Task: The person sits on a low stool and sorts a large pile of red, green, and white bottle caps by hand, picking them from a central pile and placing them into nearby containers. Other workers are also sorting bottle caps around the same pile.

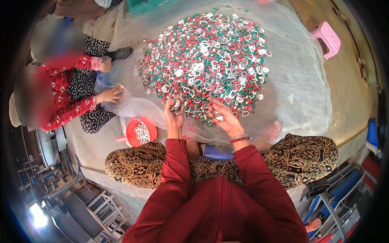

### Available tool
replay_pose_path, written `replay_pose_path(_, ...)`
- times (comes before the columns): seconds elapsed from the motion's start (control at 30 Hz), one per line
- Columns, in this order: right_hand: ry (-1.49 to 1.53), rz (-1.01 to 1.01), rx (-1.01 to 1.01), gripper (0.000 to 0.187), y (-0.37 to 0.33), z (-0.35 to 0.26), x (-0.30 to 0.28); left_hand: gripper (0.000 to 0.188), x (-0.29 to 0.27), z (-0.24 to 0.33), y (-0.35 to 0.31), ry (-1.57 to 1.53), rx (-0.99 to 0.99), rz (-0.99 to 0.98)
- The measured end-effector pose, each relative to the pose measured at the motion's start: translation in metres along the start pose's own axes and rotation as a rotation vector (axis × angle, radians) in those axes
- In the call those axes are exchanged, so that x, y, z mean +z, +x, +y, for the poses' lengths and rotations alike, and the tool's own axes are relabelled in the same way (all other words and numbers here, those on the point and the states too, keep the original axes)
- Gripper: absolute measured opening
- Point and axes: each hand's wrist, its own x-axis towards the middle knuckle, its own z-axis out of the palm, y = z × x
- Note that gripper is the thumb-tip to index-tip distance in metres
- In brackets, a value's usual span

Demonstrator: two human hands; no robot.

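My left hand (173, 116) is closed around some round silvery metal pieces (176, 106) at the near left edge of a wide pile. In my right hand (227, 120), palm partly turned up, are more silvery round pieces (219, 117), held by curled fingers. The pile (210, 60) mixes small red and green bits with white looped pieces and silvery discs. It lies on a translucent plastic sheet (302, 81) in front of my crossed legs. How many pieces each hand holds is hidden by the fingers.
A red dipper (130, 133) with white loops inside stands left of my left arm. Another person in a red patterned top sits at the left, one hand (110, 96) on the sheet's edge. A pink plastic stool (329, 39) stands at the far right. Something blue (218, 152) lies between my legs.
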Motion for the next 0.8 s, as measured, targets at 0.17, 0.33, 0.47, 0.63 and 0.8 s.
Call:
replay_pose_path(0.17,-0.223,0.283,-0.187,0.038,-0.008,-0.006,-0.025,0.034,0.071,-0.007,-0.03,-0.042,-0.125,-0.465)
replay_pose_path(0.33,-1.17,0.774,-0.646,0.023,0.004,-0.045,-0.088,0.019,0.115,0.061,-0.058,-0.449,-0.392,-0.611)
replay_pose_path(0.47,-1.379,0.731,-0.739,0.021,0.02,-0.036,-0.142,0.012,0.14,0.253,-0.147,0.001,0.182,-0.747)
replay_pose_path(0.63,-1.603,0.801,-0.757,0.023,0.008,-0.04,-0.144,0.013,-0.029,0.324,-0.203,0.812,0.812,0.14)
replay_pose_path(0.8,-1.205,0.796,-0.33,0.027,-0.004,-0.043,-0.127,0.047,-0.254,0.182,-0.166,0.809,-0.014,0.81)
